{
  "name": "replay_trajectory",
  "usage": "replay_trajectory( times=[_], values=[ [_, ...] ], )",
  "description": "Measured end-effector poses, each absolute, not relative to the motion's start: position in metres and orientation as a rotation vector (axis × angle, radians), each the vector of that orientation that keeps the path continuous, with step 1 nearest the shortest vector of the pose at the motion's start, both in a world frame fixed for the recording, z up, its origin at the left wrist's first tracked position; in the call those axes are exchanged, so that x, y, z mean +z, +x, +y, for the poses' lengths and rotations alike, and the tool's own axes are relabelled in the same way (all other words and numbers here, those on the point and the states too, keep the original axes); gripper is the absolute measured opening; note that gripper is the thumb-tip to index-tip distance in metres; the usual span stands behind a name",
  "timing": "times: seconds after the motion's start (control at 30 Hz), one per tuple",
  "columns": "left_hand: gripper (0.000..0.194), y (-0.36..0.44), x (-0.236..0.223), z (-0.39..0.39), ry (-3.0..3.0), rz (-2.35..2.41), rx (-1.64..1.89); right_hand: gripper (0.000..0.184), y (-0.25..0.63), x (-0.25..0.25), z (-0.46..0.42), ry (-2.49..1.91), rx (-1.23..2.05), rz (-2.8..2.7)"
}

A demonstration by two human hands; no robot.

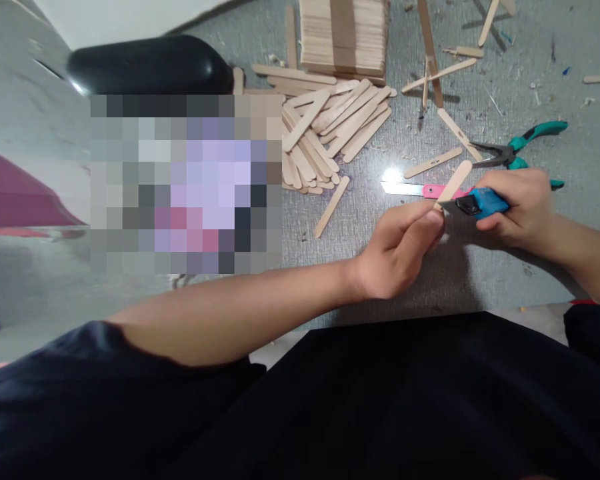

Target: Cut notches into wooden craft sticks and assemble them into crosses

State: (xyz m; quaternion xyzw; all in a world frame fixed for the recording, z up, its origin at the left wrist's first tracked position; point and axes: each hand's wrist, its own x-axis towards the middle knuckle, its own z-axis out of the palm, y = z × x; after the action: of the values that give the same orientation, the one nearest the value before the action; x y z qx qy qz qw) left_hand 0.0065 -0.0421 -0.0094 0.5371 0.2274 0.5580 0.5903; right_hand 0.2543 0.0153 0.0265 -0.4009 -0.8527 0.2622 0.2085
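Note:
My left hand pinches the lower end of a wooden craft stick, which points up and to the right. My right hand is closed round a blue utility knife. The knife's dark tip meets the stick just above my left fingers. Both hands hover over a grey mat, with my dark-clothed lap below them.
A pink-handled cutter lies behind the hands and teal-handled pliers to the right. A loose pile of sticks, a banded bundle and a small stick frame lie farther back. A black object sits at the upper left.

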Motion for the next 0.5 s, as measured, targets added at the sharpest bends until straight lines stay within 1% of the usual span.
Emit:
replay_trajectory(
  times=[0.17,0.33,0.5],
  values=[
    [0.050,0.0089,-0.0086,-0.0399,1.215,0.463,1.301,0.088,0.2546,0.0234,0.0131,-1.122,0.784,-2.419],
    [0.052,0.0072,-0.0102,-0.0402,1.197,0.452,1.270,0.088,0.2575,0.0249,0.0142,-1.085,0.794,-2.475],
    [0.054,0.0028,-0.0080,-0.0406,1.160,0.427,1.241,0.086,0.2599,0.0320,0.0214,-1.017,0.898,-2.514]
  ],
)
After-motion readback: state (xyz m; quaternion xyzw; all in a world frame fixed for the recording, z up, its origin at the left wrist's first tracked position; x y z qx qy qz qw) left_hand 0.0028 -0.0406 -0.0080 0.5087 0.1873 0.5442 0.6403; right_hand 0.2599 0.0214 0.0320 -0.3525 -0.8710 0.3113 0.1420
